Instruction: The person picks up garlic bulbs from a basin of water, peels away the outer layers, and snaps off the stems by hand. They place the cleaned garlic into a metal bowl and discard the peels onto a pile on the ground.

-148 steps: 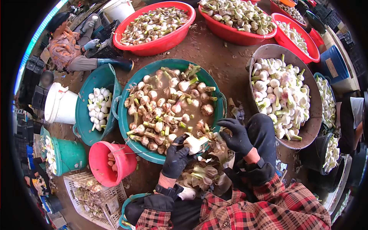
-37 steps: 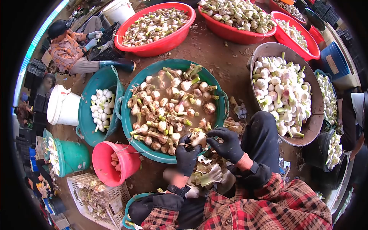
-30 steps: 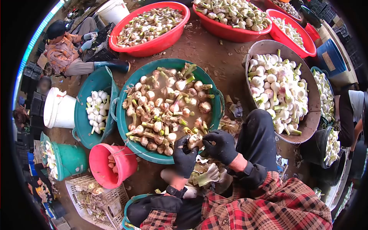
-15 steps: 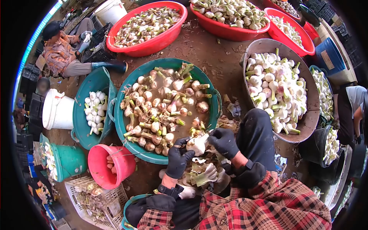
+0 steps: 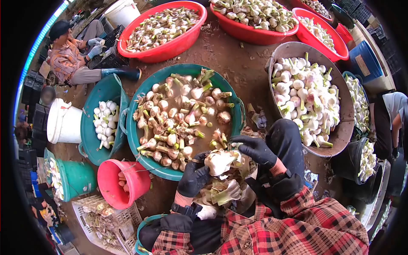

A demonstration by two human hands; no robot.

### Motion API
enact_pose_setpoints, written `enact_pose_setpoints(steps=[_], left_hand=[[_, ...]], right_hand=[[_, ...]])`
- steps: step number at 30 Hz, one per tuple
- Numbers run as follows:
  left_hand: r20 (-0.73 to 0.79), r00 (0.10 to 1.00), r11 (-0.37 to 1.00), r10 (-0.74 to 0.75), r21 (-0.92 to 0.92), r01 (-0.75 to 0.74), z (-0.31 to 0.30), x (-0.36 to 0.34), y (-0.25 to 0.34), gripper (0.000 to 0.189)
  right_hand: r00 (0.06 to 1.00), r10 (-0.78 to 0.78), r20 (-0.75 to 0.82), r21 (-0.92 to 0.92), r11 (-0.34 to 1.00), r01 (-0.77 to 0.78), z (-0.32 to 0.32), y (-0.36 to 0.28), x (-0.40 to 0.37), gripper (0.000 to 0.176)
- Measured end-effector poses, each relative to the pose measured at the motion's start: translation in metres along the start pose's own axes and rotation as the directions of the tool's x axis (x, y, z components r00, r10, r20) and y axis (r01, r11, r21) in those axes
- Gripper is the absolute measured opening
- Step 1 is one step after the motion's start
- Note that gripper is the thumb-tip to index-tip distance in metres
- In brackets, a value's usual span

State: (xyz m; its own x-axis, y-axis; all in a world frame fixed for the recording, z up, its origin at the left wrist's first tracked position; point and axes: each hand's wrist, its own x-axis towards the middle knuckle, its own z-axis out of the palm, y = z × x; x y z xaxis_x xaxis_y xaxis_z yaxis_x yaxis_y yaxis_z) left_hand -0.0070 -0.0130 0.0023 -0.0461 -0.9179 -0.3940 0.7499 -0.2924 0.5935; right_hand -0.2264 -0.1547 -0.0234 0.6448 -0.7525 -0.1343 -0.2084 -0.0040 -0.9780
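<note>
At the near rim of a green tub (image 5: 158,169), the black-gloved left hand (image 5: 193,177) grasps a pale garlic bulb (image 5: 219,162). The right hand (image 5: 257,151), fingers bent, is just beside the bulb by that rim; whether it grips anything is unclear.

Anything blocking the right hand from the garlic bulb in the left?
Nothing visible does: the right hand is right beside the garlic bulb in the left hand; whether its fingers touch is unclear.
</note>
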Motion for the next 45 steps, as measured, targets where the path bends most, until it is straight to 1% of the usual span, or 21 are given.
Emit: enact_pose_setpoints(steps=[1,5,7,12,14,16,18,21,23,25,28,30,31,33,35,36,37,39,41,43,45], left_hand=[[0.001,1.0,1.0,-0.001,-0.001,0.001,0.001,0.002,0.0,0.043],[-0.007,1.0,1.0,-0.024,0.015,0.024,0.0,0.013,-0.007,0.045],[-0.003,0.998,0.842,0.069,0.536,-0.056,-0.001,0.016,-0.01,0.053],[-0.091,0.984,0.53,0.151,0.848,-0.003,0.002,0.017,-0.022,0.076],[-0.036,0.981,0.461,0.192,0.886,-0.057,0.013,0.013,-0.014,0.076],[0.024,0.974,0.388,0.224,0.915,-0.111,0.015,0.013,-0.013,0.075],[0.263,0.898,0.223,0.352,0.908,-0.354,0.015,0.014,-0.014,0.076],[0.343,0.883,0.173,0.319,0.895,-0.411,0.021,0.014,-0.011,0.073],[0.334,0.91,0.164,0.245,0.911,-0.378,0.02,0.013,-0.01,0.067],[0.318,0.933,0.152,0.17,0.927,-0.344,0.021,0.01,-0.01,0.062],[0.233,0.967,0.249,0.106,0.935,-0.252,0.022,0.007,-0.009,0.047],[0.249,0.925,0.427,0.288,0.831,-0.357,0.012,0.007,-0.015,0.044],[0.215,0.902,0.471,0.375,0.794,-0.385,0.006,0.01,-0.012,0.047],[-0.04,0.892,0.703,0.45,0.631,-0.326,0.002,0.01,0.002,0.051],[-0.168,0.865,0.698,0.472,0.67,-0.251,-0.005,0.011,0.007,0.051],[-0.166,0.869,0.657,0.467,0.722,-0.215,-0.01,0.015,0.0,0.051],[-0.163,0.872,0.611,0.462,0.771,-0.18,-0.014,0.018,-0.009,0.051],[-0.112,0.904,0.433,0.412,0.897,-0.087,-0.013,0.015,-0.027,0.056],[0.066,0.928,0.25,0.367,0.954,-0.167,0.005,0.015,-0.035,0.058],[0.174,0.904,0.191,0.39,0.945,-0.264,0.009,0.016,-0.042,0.063],[0.017,0.965,0.607,0.262,0.775,-0.178,0.0,0.017,-0.051,0.062]], right_hand=[[0.977,0.092,0.195,0.146,0.982,-0.122,0.002,-0.016,0.001,0.038],[0.983,-0.073,0.17,-0.253,0.961,0.115,0.022,-0.016,-0.003,0.041],[0.985,-0.115,0.128,-0.266,0.953,0.146,0.027,-0.013,-0.005,0.036],[0.99,-0.132,0.047,-0.222,0.965,0.139,0.038,-0.006,-0.01,0.024],[0.996,0.083,-0.014,-0.153,0.985,-0.084,0.042,-0.006,-0.011,0.02],[0.986,0.165,-0.037,-0.044,0.985,-0.167,0.047,0.007,-0.011,0.019],[0.968,0.245,-0.05,0.065,0.968,-0.242,0.05,0.02,-0.01,0.019],[0.906,0.422,0.036,0.313,0.856,-0.411,0.045,0.029,-0.015,0.02],[0.884,0.407,0.229,0.475,0.746,-0.466,0.037,0.03,-0.018,0.021],[0.917,0.321,0.237,0.437,0.808,-0.396,0.035,0.023,-0.019,0.02],[0.873,0.462,0.158,0.514,0.716,-0.472,0.041,0.021,-0.018,0.024],[0.896,0.425,-0.132,0.06,0.905,-0.42,0.043,0.041,-0.017,0.026],[0.864,0.471,-0.178,-0.017,0.876,-0.482,0.038,0.045,-0.018,0.024],[0.94,0.338,0.035,-0.45,0.846,-0.288,0.027,0.06,-0.024,0.026],[0.95,0.229,0.211,-0.583,0.81,-0.066,0.028,0.035,-0.035,0.04],[0.977,0.128,0.173,-0.722,0.691,0.037,0.03,0.012,-0.034,0.058],[0.977,0.126,0.171,-0.726,0.687,0.039,0.031,-0.003,-0.028,0.058],[0.998,0.034,0.05,-0.404,0.915,-0.011,0.032,-0.021,-0.016,0.059],[0.998,0.05,0.039,0.145,0.988,-0.055,0.043,-0.015,-0.018,0.047],[0.994,0.106,0.004,0.064,0.992,-0.106,0.039,-0.016,-0.021,0.025],[0.972,0.198,-0.124,0.021,0.98,-0.197,0.022,-0.025,-0.022,0.024]])
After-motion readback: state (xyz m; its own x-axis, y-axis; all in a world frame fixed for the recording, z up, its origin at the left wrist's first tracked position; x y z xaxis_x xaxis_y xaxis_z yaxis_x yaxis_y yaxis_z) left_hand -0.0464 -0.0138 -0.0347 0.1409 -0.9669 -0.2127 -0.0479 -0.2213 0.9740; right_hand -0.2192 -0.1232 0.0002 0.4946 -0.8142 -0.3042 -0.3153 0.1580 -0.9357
